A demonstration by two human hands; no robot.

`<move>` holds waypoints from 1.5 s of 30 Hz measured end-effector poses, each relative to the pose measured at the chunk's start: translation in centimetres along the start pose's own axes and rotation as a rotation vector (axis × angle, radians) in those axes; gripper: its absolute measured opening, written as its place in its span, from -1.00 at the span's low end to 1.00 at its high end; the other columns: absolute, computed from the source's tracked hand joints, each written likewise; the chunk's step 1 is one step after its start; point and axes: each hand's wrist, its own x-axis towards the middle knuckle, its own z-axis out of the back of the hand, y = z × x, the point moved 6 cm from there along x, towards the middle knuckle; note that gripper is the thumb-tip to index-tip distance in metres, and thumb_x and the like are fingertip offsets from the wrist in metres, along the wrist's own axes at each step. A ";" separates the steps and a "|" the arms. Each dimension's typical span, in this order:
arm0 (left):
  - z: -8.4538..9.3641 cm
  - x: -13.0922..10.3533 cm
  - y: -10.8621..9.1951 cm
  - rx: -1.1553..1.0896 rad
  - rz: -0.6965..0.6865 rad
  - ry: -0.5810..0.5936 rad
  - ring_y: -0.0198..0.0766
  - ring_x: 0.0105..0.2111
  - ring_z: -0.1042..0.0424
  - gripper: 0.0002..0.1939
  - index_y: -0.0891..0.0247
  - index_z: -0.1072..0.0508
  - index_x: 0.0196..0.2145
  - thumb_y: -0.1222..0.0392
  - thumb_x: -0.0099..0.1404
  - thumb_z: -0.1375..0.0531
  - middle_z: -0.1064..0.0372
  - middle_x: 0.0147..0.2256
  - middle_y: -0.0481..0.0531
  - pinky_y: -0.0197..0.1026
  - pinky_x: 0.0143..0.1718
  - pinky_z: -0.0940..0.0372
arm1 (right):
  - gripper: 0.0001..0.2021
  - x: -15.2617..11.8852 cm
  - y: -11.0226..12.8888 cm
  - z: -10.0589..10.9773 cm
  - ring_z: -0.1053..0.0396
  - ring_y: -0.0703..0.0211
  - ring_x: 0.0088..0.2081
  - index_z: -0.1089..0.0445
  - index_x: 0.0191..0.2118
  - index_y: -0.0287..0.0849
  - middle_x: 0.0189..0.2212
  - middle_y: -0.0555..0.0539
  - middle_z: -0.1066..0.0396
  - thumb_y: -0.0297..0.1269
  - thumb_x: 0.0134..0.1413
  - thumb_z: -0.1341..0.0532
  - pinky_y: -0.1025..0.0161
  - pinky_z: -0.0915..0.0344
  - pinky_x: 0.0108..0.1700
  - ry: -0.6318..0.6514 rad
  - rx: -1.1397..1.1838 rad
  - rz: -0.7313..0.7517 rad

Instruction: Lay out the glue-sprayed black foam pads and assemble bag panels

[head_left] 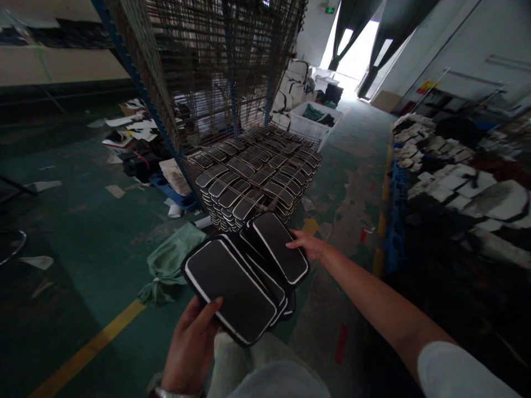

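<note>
My left hand (pixel 194 337) grips a fanned stack of dark rounded-rectangle panels (pixel 232 287) with white-lined edges, its thumb on the top face and its fingers hidden below. My right hand (pixel 305 244) pinches a similar dark panel (pixel 282 249) at the stack's right side, thumb on top. That panel overlaps the others, and its far end reaches toward the rack. Just beyond, many like panels (pixel 249 171) lie in overlapping rows on the wire shelves of a rack (pixel 166 83).
A white bin (pixel 309 130) with cloth stands behind the rack. Green cloth (pixel 174 257) lies on the floor at left. Along the right, blue pallets (pixel 397 210) carry piles of white and dark pieces (pixel 477 188). An aisle (pixel 352 166) leads to a bright doorway.
</note>
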 end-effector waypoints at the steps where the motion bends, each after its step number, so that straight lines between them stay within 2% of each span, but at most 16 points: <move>1: -0.5 0.1 0.0 0.005 0.005 0.024 -0.18 -0.24 -0.46 -0.48 0.17 -0.38 -0.06 0.22 -0.03 -0.31 -0.45 -0.13 0.02 -0.26 -0.34 -0.38 | -0.39 0.0 0.0 0.0 -0.48 0.00 -0.24 -0.27 0.01 -0.10 -0.22 -0.09 -0.51 -0.43 -0.29 -0.34 -0.01 -0.39 -0.14 0.000 -0.001 0.003; 5: -2.5 1.5 0.5 0.098 -0.011 0.121 -0.17 -0.24 -0.47 -0.55 0.18 -0.40 -0.09 0.16 0.01 -0.29 -0.47 -0.17 0.05 -0.20 -0.29 -0.39 | -0.39 0.0 0.1 -0.4 -0.48 0.01 -0.24 -0.26 0.01 -0.07 -0.21 -0.07 -0.51 -0.42 -0.28 -0.34 0.00 -0.40 -0.14 -0.001 -0.015 0.019; 10: -2.8 3.3 0.6 0.583 -0.093 0.006 -0.13 -0.43 -0.48 -0.61 0.29 -0.41 -0.32 0.00 -0.07 -0.31 -0.47 -0.43 0.07 -0.21 -0.49 -0.36 | -0.43 0.0 0.0 -1.0 -0.48 -0.01 -0.25 -0.28 0.00 -0.08 -0.25 -0.07 -0.51 -0.38 -0.26 -0.34 -0.02 -0.41 -0.17 0.007 -0.053 0.027; 13: -2.7 3.8 0.4 0.722 -0.108 -0.003 -0.14 -0.52 -0.45 -0.61 0.28 -0.36 -0.41 -0.08 -0.07 -0.30 -0.43 -0.52 0.03 -0.20 -0.55 -0.34 | -0.45 -0.1 0.1 -1.0 -0.48 0.03 -0.27 -0.28 0.00 -0.08 -0.24 -0.05 -0.51 -0.33 -0.23 -0.35 -0.01 -0.40 -0.15 -0.012 -0.085 0.047; 17: -2.8 4.2 0.6 0.733 -0.098 0.049 -0.17 -0.54 -0.44 -0.59 0.27 -0.35 -0.41 -0.13 -0.06 -0.28 -0.43 -0.52 0.03 -0.22 -0.55 -0.33 | -0.51 -0.3 0.4 -1.1 -0.47 0.06 -0.26 -0.29 -0.03 -0.07 -0.22 -0.04 -0.49 -0.20 -0.16 -0.35 0.03 -0.41 -0.15 -0.068 -0.163 0.084; 21: -3.0 4.4 0.6 0.788 -0.181 0.073 -0.18 -0.57 -0.42 -0.59 0.25 -0.33 -0.42 -0.15 -0.02 -0.25 -0.40 -0.57 -0.02 -0.24 -0.57 -0.30 | -0.57 -0.1 0.9 -1.6 -0.45 0.05 -0.22 -0.30 -0.03 -0.05 -0.20 -0.03 -0.47 -0.03 -0.03 -0.26 0.04 -0.40 -0.14 -0.112 -0.300 0.147; 24: -3.3 4.5 0.5 0.823 -0.212 0.097 -0.19 -0.59 -0.40 -0.62 0.22 -0.31 -0.45 -0.15 0.00 -0.24 -0.37 -0.61 -0.04 -0.25 -0.59 -0.28 | -0.59 0.5 1.4 -1.6 -0.41 0.02 -0.21 -0.36 -0.09 -0.05 -0.26 -0.01 -0.45 0.02 -0.05 -0.25 0.01 -0.34 -0.08 -0.196 -0.472 0.214; 28: -3.4 4.4 0.2 0.860 -0.205 0.058 -0.18 -0.64 -0.39 -0.65 0.21 -0.31 -0.52 -0.11 -0.03 -0.27 -0.37 -0.64 -0.03 -0.26 -0.63 -0.25 | -0.65 1.2 2.0 -0.9 -0.32 -0.02 -0.15 -0.44 -0.26 -0.08 -0.33 -0.04 -0.38 0.05 -0.12 -0.29 0.01 -0.18 0.05 -0.329 -0.687 0.316; 32: -3.5 4.2 0.1 0.811 -0.183 0.080 -0.14 -0.60 -0.42 -0.68 0.21 -0.32 -0.50 -0.09 -0.02 -0.26 -0.41 -0.60 0.00 -0.24 -0.62 -0.28 | -0.64 1.2 2.1 -0.3 -0.31 -0.02 -0.16 -0.44 -0.30 -0.12 -0.31 -0.07 -0.36 0.09 -0.05 -0.21 0.02 -0.18 0.01 -0.373 -0.795 0.354; 38: -3.7 4.2 0.6 0.759 -0.148 0.139 -0.16 -0.57 -0.43 -0.67 0.20 -0.29 -0.52 -0.12 0.03 -0.21 -0.36 -0.62 -0.03 -0.23 -0.56 -0.32 | -0.61 1.0 2.4 -1.2 -0.33 0.00 -0.13 -0.39 -0.12 -0.08 -0.23 -0.05 -0.41 0.07 0.06 -0.12 0.08 -0.23 -0.02 -0.304 -0.808 0.360; 41: -3.3 4.6 0.7 0.819 -0.178 0.103 -0.20 -0.62 -0.39 -0.65 0.19 -0.26 -0.56 -0.14 0.03 -0.20 -0.32 -0.66 -0.06 -0.26 -0.61 -0.27 | -0.56 1.0 2.1 -2.2 -0.35 0.04 -0.12 -0.31 0.00 -0.04 -0.16 -0.01 -0.42 0.06 0.06 -0.14 0.10 -0.25 0.00 -0.241 -0.793 0.349; 45: -2.8 5.0 0.7 0.917 -0.179 0.083 -0.21 -0.69 -0.36 -0.63 0.18 -0.23 -0.58 -0.17 0.04 -0.18 -0.30 -0.70 -0.06 -0.27 -0.65 -0.21 | -0.45 1.2 1.5 -1.7 -0.34 0.00 -0.07 -0.25 0.07 -0.07 -0.10 -0.07 -0.40 0.09 -0.01 -0.19 0.03 -0.23 0.04 -0.272 -0.777 0.307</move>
